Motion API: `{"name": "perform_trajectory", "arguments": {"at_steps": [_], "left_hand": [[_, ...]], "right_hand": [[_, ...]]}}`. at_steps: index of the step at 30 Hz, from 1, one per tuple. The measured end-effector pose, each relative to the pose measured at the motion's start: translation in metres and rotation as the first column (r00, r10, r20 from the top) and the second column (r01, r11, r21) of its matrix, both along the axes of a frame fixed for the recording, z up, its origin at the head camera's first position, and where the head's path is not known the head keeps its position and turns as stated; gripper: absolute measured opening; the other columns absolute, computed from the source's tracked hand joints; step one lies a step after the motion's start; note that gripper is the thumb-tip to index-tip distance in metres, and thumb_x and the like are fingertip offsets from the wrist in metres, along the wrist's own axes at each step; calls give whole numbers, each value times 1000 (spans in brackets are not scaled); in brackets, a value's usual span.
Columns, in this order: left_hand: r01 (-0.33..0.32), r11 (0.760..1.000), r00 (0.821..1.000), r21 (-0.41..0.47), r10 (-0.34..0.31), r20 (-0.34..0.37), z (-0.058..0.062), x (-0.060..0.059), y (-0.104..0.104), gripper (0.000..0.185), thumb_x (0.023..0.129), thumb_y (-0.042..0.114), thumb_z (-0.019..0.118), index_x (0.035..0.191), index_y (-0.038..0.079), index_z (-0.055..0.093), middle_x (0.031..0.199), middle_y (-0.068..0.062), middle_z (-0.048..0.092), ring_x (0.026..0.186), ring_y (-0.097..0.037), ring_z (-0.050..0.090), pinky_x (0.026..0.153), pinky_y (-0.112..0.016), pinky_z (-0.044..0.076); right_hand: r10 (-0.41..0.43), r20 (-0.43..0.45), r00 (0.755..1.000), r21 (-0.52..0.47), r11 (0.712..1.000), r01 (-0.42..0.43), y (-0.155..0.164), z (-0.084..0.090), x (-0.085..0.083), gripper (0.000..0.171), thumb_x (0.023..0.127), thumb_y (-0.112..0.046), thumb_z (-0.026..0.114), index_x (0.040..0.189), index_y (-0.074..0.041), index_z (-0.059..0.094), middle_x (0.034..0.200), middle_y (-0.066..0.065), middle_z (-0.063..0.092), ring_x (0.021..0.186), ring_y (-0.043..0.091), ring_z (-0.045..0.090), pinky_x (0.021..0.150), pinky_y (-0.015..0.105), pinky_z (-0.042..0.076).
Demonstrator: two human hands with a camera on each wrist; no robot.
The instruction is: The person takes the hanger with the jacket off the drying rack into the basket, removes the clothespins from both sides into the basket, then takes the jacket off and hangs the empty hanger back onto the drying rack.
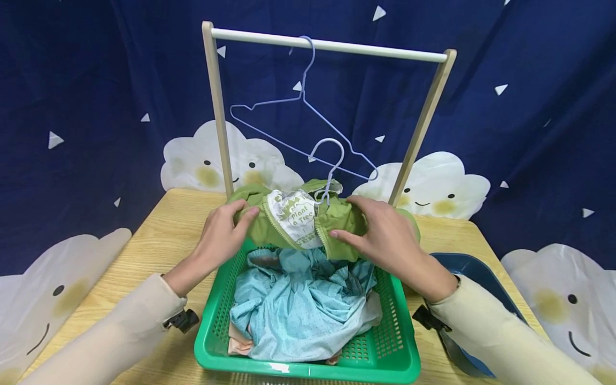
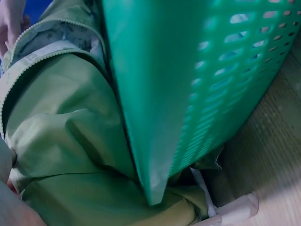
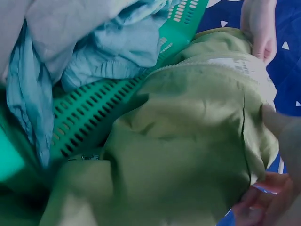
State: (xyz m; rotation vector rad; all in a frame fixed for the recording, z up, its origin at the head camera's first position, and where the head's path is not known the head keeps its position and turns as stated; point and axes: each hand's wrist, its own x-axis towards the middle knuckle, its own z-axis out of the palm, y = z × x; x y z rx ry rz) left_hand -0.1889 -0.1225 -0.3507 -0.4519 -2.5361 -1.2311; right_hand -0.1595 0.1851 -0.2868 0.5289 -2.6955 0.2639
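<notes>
A green zip-up jacket (image 1: 344,227) with a white printed panel lies over the far rim of the green basket (image 1: 409,342). The hook of a white hanger (image 1: 341,155) stands up at its collar; the rest is hidden in the cloth. My left hand (image 1: 223,227) pinches the jacket's left shoulder between thumb and fingers. At the other shoulder my right hand (image 1: 390,232) grips the fabric, thumb in front near the zip. In the right wrist view, the right thumb presses the green cloth (image 3: 188,132) and the fingers curl behind it.
A light blue garment (image 1: 298,305) lies in the basket over peach cloth (image 1: 239,342). Behind stands a rack with a white rail (image 1: 375,49), from which a lilac wire hanger (image 1: 269,138) hangs. A dark blue bin (image 1: 457,262) stands at the right on the wooden table (image 1: 159,235).
</notes>
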Motion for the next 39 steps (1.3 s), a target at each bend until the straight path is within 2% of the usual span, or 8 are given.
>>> {"name": "perform_trajectory", "arguments": {"at_steps": [3,8,17,22,29,32,35,39], "left_hand": [[-9,1000,1000,0,9,-3,2,0,1,28,105,29,55,94,7,69,56,1,42,45,-13,36,53,-31,37],[-17,1000,1000,4,17,-22,5,-1,0,30,105,30,55,91,6,68,56,0,44,47,-14,38,55,-31,37],[-60,998,992,23,63,-106,12,-2,-7,32,106,31,54,91,6,68,62,-5,51,54,-16,42,58,-31,37],[-93,995,987,42,98,-129,13,-2,-8,33,105,30,55,85,7,65,60,-4,48,53,-16,42,55,-30,36],[-113,990,981,82,125,-149,15,-1,-12,33,105,29,56,83,7,65,63,-7,55,56,-14,48,56,-28,38],[-121,988,979,96,135,-155,15,-1,-14,33,105,29,56,83,6,65,64,-8,58,57,-13,49,57,-27,38],[-125,986,977,108,141,-160,15,-1,-15,33,105,28,56,82,6,65,64,-8,57,57,-13,49,56,-26,37],[-132,984,973,122,152,-173,14,-1,-15,31,105,26,56,83,5,66,65,-8,56,58,-14,46,56,-26,36]], "right_hand": [[2,-53,999,20,1000,-1,-2,0,-6,41,87,-47,77,115,-18,70,92,2,75,67,20,63,43,31,36],[54,-102,993,-4,998,-55,5,4,-11,6,92,-18,75,97,-16,73,86,2,76,69,23,69,49,43,47],[46,-81,996,-39,998,-50,28,17,-9,19,93,-8,70,110,-14,76,102,8,78,86,30,74,64,51,54],[21,-87,996,-65,997,-27,41,20,-6,22,93,-7,70,113,-12,76,100,13,78,78,30,71,61,51,51],[8,-104,995,-137,990,-22,63,24,-5,17,94,-6,69,108,-9,77,72,7,69,55,13,49,50,33,36],[2,-85,996,-179,984,-17,73,26,-6,13,95,-6,67,104,-8,76,71,7,67,51,7,40,49,28,33],[13,-49,999,-243,970,-25,84,27,-7,11,98,-8,64,98,-5,75,73,9,67,52,3,42,48,24,35],[61,12,998,-377,925,-52,98,26,-11,18,102,-7,59,90,2,70,67,9,63,54,1,46,49,18,38]]}}
